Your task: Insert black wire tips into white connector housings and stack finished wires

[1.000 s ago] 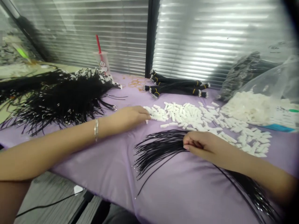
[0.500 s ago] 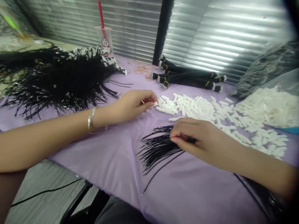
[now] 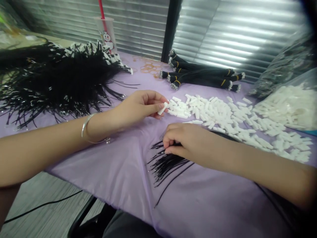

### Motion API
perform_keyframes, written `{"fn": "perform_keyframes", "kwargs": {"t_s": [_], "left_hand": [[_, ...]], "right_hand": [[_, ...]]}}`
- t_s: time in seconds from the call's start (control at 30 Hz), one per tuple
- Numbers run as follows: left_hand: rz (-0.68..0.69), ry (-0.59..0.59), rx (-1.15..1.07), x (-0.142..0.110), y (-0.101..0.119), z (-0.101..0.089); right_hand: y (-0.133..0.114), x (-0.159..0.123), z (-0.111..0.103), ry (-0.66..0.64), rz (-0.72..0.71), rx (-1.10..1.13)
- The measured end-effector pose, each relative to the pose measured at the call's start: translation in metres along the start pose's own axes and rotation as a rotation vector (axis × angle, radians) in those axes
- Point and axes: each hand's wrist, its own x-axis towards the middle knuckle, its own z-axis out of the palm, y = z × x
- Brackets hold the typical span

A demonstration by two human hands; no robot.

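My left hand [image 3: 145, 104] pinches a small white plastic piece [image 3: 162, 108] between thumb and fingers, at the left edge of a heap of similar white pieces [image 3: 213, 110]. Lower and to the right, my right hand [image 3: 184, 140] is closed over a fan of thin black cords [image 3: 163, 167] with metal-tipped ends. Its thumb and forefinger meet near the cord ends, seemingly on a black cord. The palm and forearm cover part of the cords, whose far lengths run out of sight at lower right.
A large pile of black cords [image 3: 69, 79] with white ends lies at left, a cup with a red straw [image 3: 107, 36] behind it. Rubber bands [image 3: 150, 67] and banded cord bundles [image 3: 200, 77] lie at the back. A clear bag of white pieces [image 3: 292, 104] sits right on the purple cloth [image 3: 111, 178].
My left hand now holds a white piece up and tilted, where before it was reaching at the heap's edge. My right hand has slid left along the cords toward their tips.
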Motion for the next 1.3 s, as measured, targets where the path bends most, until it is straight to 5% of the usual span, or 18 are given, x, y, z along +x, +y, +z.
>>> {"fn": "perform_keyframes", "kwargs": {"t_s": [0.17,0.37,0.5,1.3], "left_hand": [[-0.119,-0.013,-0.169,-0.004,0.002,0.0],[-0.203,-0.095,-0.315,-0.011,0.006,0.008],[-0.271,-0.099,-0.383,-0.016,0.005,0.016],[-0.387,-0.101,-0.264,-0.013,0.001,0.018]], "right_hand": [[-0.001,-0.006,-0.008,0.099,0.091,0.111],[0.009,-0.019,-0.004,0.294,0.183,0.533],[0.019,-0.021,0.007,0.402,0.192,0.505],[0.024,-0.018,0.012,0.417,0.263,0.525]]}}
